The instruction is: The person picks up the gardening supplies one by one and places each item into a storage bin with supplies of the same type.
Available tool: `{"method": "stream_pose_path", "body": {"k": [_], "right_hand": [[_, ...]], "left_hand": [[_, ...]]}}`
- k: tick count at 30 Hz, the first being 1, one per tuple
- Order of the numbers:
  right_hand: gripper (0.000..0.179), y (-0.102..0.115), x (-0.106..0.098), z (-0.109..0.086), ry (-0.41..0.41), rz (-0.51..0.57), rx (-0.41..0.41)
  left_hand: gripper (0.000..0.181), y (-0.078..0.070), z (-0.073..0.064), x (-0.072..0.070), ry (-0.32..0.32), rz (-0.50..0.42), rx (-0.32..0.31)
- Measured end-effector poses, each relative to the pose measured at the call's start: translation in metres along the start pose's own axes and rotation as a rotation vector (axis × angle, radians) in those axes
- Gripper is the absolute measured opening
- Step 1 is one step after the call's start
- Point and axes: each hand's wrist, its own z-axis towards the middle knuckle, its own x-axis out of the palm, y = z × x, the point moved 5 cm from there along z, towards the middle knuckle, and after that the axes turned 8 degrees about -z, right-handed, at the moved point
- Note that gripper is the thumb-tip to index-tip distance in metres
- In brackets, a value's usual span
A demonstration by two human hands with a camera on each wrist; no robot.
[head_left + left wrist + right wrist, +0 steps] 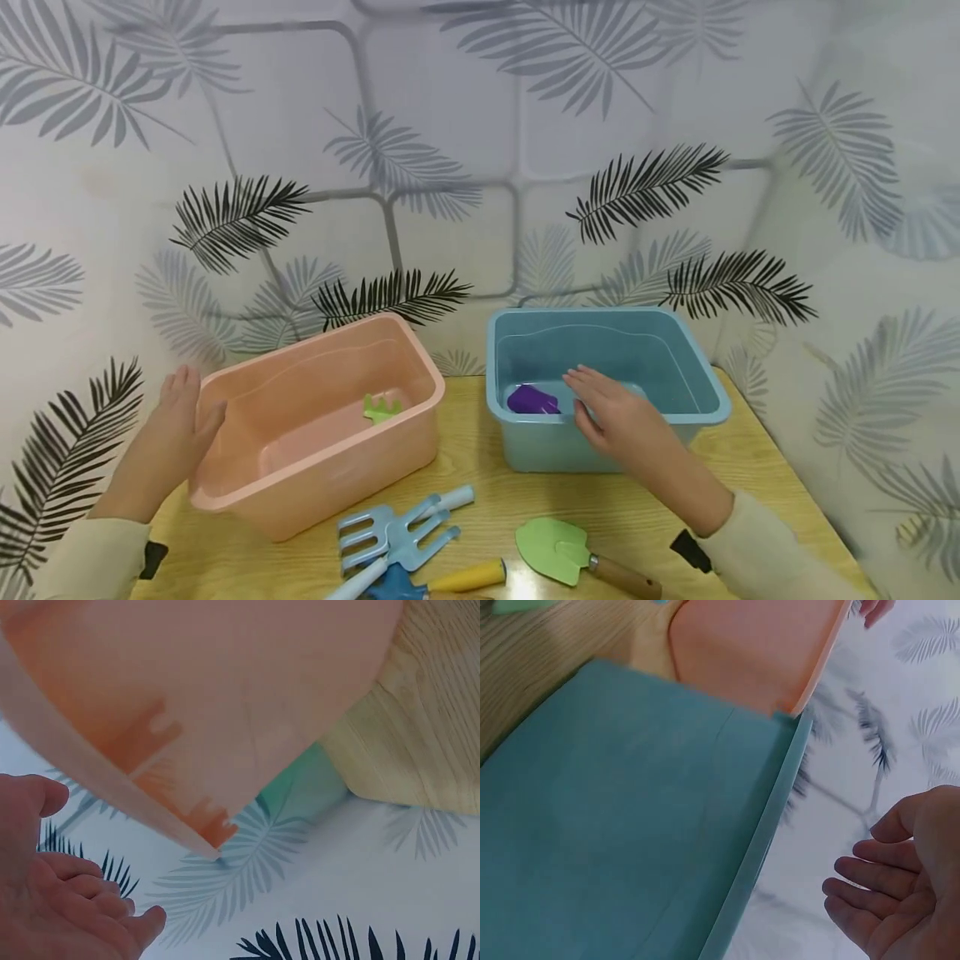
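Observation:
My left hand (168, 433) hovers by the left end of a peach-pink plastic bin (341, 467), overlapping its rim in the head view. The left wrist view shows this hand with loosely bent fingers and nothing in them. Inside that bin lies a light green rake head (381, 409). Over the front rim of a blue plastic bin (577, 446) is my right hand (626, 421), its fingers extended and holding nothing. A purple plastic piece (533, 400) lies in the blue bin, partly hidden by the front rim. In the right wrist view, the right palm faces the bin's outer wall.
On the wooden table (465, 450) before the bins lie two light blue garden forks (405, 537), crossing each other. Near them is a blue tool with a yellow handle (468, 577). Further right rests a green trowel (553, 550) with a wooden handle. Leaf-patterned walls stand behind.

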Motion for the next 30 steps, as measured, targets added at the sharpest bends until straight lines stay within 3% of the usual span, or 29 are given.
{"method": "stream_pose_path", "body": {"k": [5, 9, 18, 26, 30], "right_hand": [[0.031, 0.036, 0.017, 0.025, 0.010, 0.039, -0.080], [0.034, 0.061, 0.028, 0.041, 0.066, 0.049, -0.105], [0.037, 0.098, 0.061, 0.065, 0.182, -0.044, -0.153], [0.040, 0.115, 0.091, 0.075, 0.176, -0.101, -0.206], [0.038, 0.115, 0.099, 0.077, 0.174, -0.094, -0.193]], "left_hand": [[0.073, 0.008, 0.009, 0.006, 0.005, 0.048, 0.013], [0.073, 0.016, 0.018, 0.011, 0.044, 0.031, 0.008], [0.073, 0.031, 0.034, 0.023, 0.140, -0.004, -0.038], [0.068, 0.032, 0.038, 0.028, 0.088, 0.001, -0.057], [0.066, 0.027, 0.039, 0.029, 0.049, 0.037, -0.029]]}}
